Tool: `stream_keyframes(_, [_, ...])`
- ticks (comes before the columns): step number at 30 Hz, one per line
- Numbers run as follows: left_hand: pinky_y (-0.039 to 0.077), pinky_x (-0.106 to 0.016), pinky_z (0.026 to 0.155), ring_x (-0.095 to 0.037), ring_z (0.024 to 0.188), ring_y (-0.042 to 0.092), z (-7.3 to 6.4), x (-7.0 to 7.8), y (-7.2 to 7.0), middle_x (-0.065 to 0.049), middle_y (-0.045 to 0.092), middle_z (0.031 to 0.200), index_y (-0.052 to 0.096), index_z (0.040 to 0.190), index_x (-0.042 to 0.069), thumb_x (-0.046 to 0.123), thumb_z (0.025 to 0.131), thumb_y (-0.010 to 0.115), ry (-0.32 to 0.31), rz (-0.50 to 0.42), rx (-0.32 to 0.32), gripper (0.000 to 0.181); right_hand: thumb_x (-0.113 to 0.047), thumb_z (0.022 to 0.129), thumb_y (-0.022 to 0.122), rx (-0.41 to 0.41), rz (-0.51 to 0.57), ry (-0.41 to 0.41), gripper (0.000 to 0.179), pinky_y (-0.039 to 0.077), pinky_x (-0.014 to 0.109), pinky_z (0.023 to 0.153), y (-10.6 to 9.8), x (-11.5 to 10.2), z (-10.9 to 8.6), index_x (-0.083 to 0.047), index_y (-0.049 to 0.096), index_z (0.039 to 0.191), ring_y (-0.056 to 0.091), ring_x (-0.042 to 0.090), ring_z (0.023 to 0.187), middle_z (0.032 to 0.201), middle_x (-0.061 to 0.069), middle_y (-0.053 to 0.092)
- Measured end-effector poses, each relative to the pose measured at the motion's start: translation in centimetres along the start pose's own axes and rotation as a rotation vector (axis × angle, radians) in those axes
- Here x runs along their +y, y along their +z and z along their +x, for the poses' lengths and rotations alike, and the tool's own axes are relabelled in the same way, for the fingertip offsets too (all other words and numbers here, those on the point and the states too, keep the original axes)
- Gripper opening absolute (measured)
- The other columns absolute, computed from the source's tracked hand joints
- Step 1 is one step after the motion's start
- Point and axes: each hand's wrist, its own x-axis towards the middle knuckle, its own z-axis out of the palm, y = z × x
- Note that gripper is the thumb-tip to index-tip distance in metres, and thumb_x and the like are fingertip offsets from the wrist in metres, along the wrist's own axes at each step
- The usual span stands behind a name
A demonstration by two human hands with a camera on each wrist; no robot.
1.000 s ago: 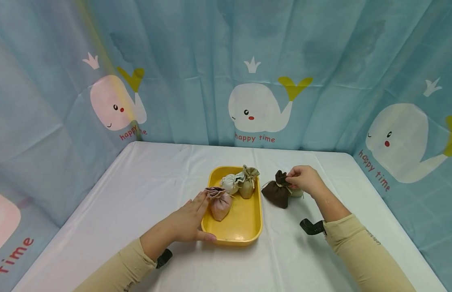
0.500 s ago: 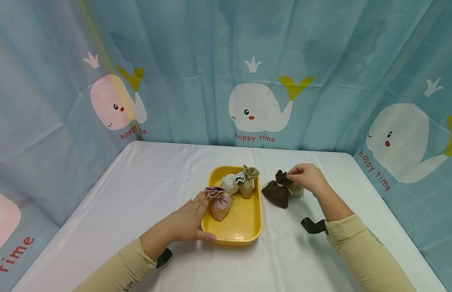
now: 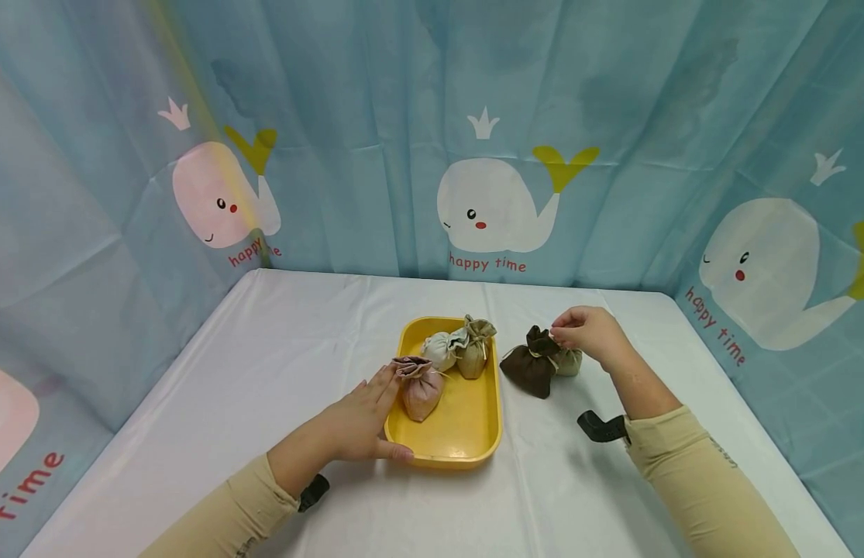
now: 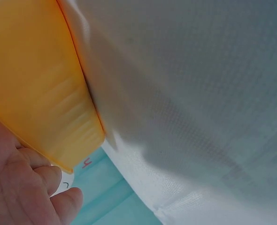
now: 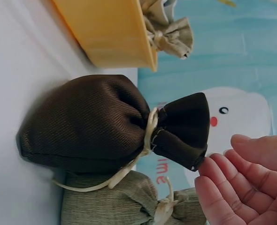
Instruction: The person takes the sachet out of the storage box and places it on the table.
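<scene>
My left hand [image 3: 362,422] rests along the left rim of a yellow tray [image 3: 466,446], fingers stretched and thumb on the near edge. In the left wrist view, its fingers [image 4: 47,180] lie at the rim. A dark brown drawstring pouch [image 5: 89,126] stands on the cloth right of the tray, its neck tied with pale cord. Beside its gathered top is my right hand [image 3: 590,339], with thumb and fingers apart in the right wrist view and fingertips right at the fabric's corner. A grey-green pouch [image 5: 110,199] stands close against the brown one, partly hidden.
Inside the tray are a pink pouch [image 3: 423,395] near my left fingers, a whitish pouch [image 3: 440,353] and an olive-tan pouch [image 3: 472,360] at the back. White cloth [image 3: 292,333] covers the table, and a blue whale-print curtain [image 3: 362,194] hangs behind.
My right hand has drawn slightly up and right from the brown pouch's top, uncovering more of the grey-green pouch. The left hand, tray and pouches have stayed put.
</scene>
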Motion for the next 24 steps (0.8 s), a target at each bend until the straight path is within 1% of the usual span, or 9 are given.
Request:
stream_keyframes(6, [0.015,-0.047,0.11,-0.025,0.14,0.001,-0.1,0.0,-0.1,-0.016,0.001,0.152,0.01,0.146,0.0,0.081,0.065,0.046,0.005,0.001,0.008,0.119,-0.013,0.087,0.061,-0.005,0.017,-0.01,0.022,0.052,0.038,0.075,-0.2,-0.6,0.0,0.005,0.061,0.1,0.063,0.024,0.082,0.092,0.015,0.067])
stream_keyframes(12, [0.015,-0.047,0.11,-0.025,0.14,0.0,0.0,0.0,-0.1,-0.016,0.001,0.152,0.01,0.146,0.0,0.082,0.065,0.045,0.01,-0.006,0.005,0.12,-0.017,0.087,0.062,-0.007,-0.012,-0.008,0.022,0.051,0.038,0.074,-0.3,-1.3,0.3,0.001,0.063,0.1,0.061,0.02,0.081,0.091,0.01,0.066])
stream_keyframes(16, [0.016,-0.047,0.11,-0.025,0.14,0.0,0.0,-0.1,0.0,-0.015,0.001,0.152,0.009,0.146,0.0,0.083,0.064,0.042,0.012,-0.006,-0.001,0.121,-0.021,0.087,0.062,0.002,-0.024,-0.007,0.022,0.051,0.036,0.074,-0.3,-1.9,0.4,-0.003,0.063,0.1,0.061,0.024,0.085,0.093,0.009,0.066])
stream_keyframes(19, [0.016,-0.047,0.109,-0.025,0.14,0.0,0.0,-0.1,-0.1,-0.016,0.001,0.152,0.009,0.146,0.0,0.084,0.063,0.041,0.015,-0.005,0.0,0.122,-0.022,0.087,0.063,0.005,-0.032,-0.028,0.022,0.051,0.034,0.072,-0.1,-2.4,0.4,-0.003,0.064,0.099,0.061,0.028,0.087,0.093,0.01,0.066])
stream_keyframes(24, [0.016,-0.046,0.11,-0.025,0.14,0.0,-0.1,-0.1,0.0,-0.015,0.001,0.152,0.01,0.146,0.0,0.085,0.062,0.04,0.015,-0.005,-0.001,0.123,-0.021,0.086,0.064,-0.002,-0.045,-0.07,0.02,0.049,0.033,0.071,0.6,-3.2,0.6,-0.005,0.065,0.096,0.059,0.025,0.084,0.09,0.009,0.066])
